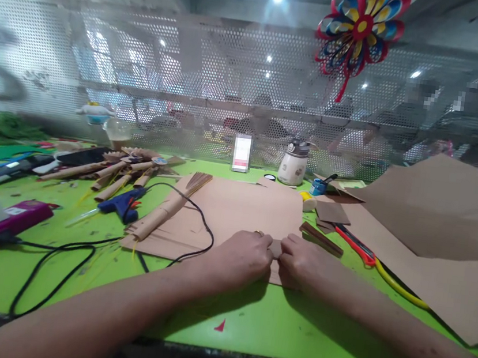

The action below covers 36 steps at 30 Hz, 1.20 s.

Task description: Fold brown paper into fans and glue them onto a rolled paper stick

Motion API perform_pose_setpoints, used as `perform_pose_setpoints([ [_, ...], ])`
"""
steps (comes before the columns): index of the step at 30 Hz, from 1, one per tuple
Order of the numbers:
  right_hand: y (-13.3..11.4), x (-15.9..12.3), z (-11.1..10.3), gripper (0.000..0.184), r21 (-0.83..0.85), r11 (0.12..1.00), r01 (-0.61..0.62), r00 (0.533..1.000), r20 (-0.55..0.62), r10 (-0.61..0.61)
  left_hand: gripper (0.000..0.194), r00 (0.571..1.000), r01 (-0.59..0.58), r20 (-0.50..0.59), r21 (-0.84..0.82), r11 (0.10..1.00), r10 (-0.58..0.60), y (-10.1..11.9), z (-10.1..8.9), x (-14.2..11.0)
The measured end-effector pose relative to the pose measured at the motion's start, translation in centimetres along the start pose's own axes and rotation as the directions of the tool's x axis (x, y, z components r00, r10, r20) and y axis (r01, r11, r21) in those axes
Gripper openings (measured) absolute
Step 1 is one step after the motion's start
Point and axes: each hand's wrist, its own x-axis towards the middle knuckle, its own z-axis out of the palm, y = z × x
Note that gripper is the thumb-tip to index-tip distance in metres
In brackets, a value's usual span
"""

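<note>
A small piece of brown paper (pixel 276 248) is pinched between my two hands, low over the green table. My left hand (pixel 247 259) has its fingers closed on the paper's left side, and a ring shows on one finger. On the other side, my right hand (pixel 304 261) closes on the same piece. Beneath them lies a large sheet of brown kraft paper (pixel 245 203). A rolled paper tube with a fringed end (pixel 164 214) rests on the sheet's left part. Dark folded paper strips (pixel 322 238) lie just right of my right hand.
A blue glue gun (pixel 120 205) with a looping black cable and a purple power strip (pixel 6 226) lie left. Several paper rolls (pixel 112 184) are piled behind. At right are a red utility knife (pixel 355 245) and large paper sheets (pixel 444 210). A bottle (pixel 293 165) stands at the back.
</note>
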Motion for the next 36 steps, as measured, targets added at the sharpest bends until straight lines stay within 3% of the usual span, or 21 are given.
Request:
perform_pose_setpoints([
  [3,-0.5,0.5,0.3,0.014,-0.205,0.978,0.046,0.998,0.057,-0.035,0.011,1.000,-0.006,-0.021,0.005,1.000,0.006,0.2,0.7,0.1],
  [7,-0.7,0.8,0.7,0.014,-0.206,0.978,-0.015,1.000,0.008,0.017,0.009,0.996,0.007,-0.085,0.002,1.000,-0.007,0.1,0.6,0.1],
  [12,-0.5,0.6,-0.6,0.017,-0.045,0.988,-0.146,0.987,-0.073,0.143,0.008,0.992,0.056,-0.115,-0.031,0.998,-0.059,-0.7,-0.2,0.0],
  [18,0.0,-0.4,-4.6,0.016,0.258,0.958,-0.127,0.983,-0.100,0.157,0.012,0.990,0.078,-0.108,-0.154,0.985,-0.095,-1.2,-3.3,-0.5],
  [23,0.3,-0.8,-6.6,0.012,0.467,0.876,-0.117,0.992,0.014,0.125,0.018,0.993,0.072,-0.060,-0.412,0.908,-0.106,-0.7,-5.6,-0.8],
  [26,0.7,-0.5,-6.1,0.012,0.516,0.844,-0.146,0.987,0.136,0.087,0.023,0.997,0.073,0.018,-0.528,0.846,-0.075,-1.2,-4.7,-0.5],
  [29,1.4,0.2,-4.7,0.014,0.482,0.850,-0.214,0.969,0.213,0.123,0.018,0.990,0.136,0.107,-0.548,0.826,-0.092,-2.0,-2.5,0.0],
  [32,2.0,0.9,-3.2,0.015,0.409,0.890,-0.202,0.974,0.177,0.139,0.017,0.965,0.263,0.164,-0.610,0.748,-0.205,-2.6,-0.4,0.6],
  [36,2.5,1.2,-1.9,0.017,0.403,0.908,-0.118,0.992,0.082,0.093,0.017,0.955,0.294,0.166,-0.645,0.706,-0.247,-2.9,0.9,0.9],
])
